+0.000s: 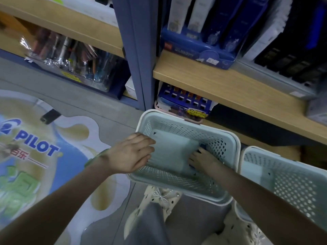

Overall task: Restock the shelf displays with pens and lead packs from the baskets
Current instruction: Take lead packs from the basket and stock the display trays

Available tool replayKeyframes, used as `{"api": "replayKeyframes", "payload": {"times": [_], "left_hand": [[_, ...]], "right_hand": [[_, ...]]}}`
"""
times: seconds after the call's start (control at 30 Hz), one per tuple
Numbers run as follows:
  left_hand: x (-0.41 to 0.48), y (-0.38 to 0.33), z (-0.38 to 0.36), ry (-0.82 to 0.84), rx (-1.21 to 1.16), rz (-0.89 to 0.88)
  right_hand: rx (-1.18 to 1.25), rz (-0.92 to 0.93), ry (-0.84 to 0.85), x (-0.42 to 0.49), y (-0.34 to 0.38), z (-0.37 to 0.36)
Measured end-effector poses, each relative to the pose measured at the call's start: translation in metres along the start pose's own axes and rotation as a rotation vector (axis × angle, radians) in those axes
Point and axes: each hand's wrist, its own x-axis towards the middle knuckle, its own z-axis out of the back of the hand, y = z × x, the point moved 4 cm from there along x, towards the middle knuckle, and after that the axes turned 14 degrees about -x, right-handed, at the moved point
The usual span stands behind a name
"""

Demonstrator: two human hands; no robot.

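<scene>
Both bare forearms reach forward and down. The left hand (131,153) lies palm down, fingers straight and close together, thumb alongside. The right hand (203,159) sits lower, back up, fingers bent downward; grip unclear.

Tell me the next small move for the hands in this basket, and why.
Probably close the right hand on the small blue item in the bottom corner of the basket and lift it out, while the left hand, resting on the left rim, steadies it. The right hand touches that item, but a grip is not clear; the rest of the basket floor looks bare.
</scene>
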Motion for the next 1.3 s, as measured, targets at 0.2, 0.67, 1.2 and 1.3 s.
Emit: {"api": "replayKeyframes", "payload": {"times": [0.2, 0.67, 1.2, 1.3], "left_hand": [[-0.002, -0.001, -0.001, -0.005, -0.005, 0.008], [-0.002, -0.002, -0.001, -0.013, -0.024, 0.021], [-0.002, -0.002, -0.001, -0.012, 0.053, -0.003], [0.002, -0.006, -0.001, 0.003, 0.085, 0.038]], "right_hand": [[-0.079, 0.020, -0.056, 0.010, 0.006, -0.004], [0.234, -0.303, -0.274, 0.021, -0.005, 0.027], [0.229, -0.301, -0.453, 0.009, -0.003, 0.048], [0.432, -0.346, -0.597, -0.018, -0.016, 0.076]]}}
